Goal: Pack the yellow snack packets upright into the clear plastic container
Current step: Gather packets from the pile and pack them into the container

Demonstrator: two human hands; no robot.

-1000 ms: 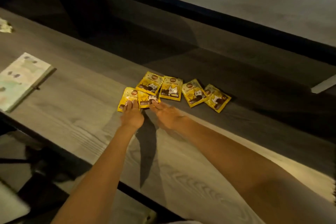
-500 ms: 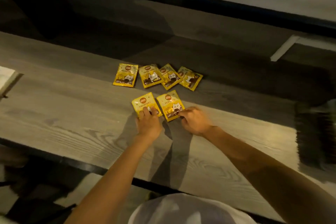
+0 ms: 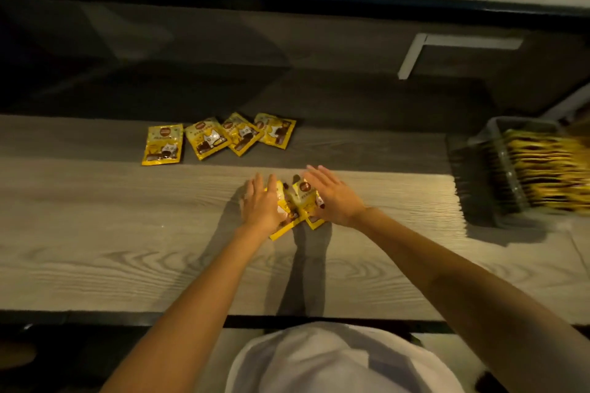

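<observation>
A long wood-grain surface (image 3: pixel 127 249) runs across the view, its far part in shadow. Below its near edge shows the person's white top (image 3: pixel 335 360). At the right end of the surface sits the clear plastic container (image 3: pixel 479 175), blurred, with a dense row of yellow standing packets (image 3: pixel 549 169) filling it on edge. Well to the left, near the shadow line, four packets (image 3: pixel 207 139) lie flat and face up in a loose row, the three on the right overlapping at their edges. Both bare forearms reach to the middle of the surface, where the hands face each other: the left hand (image 3: pixel 260 204) and the right hand (image 3: pixel 332 198) have straight, spread fingers and press from either side on two packets (image 3: pixel 303 198) gathered between the palms, tilted up off the wood, with their lower corners poking out towards the person
</observation>
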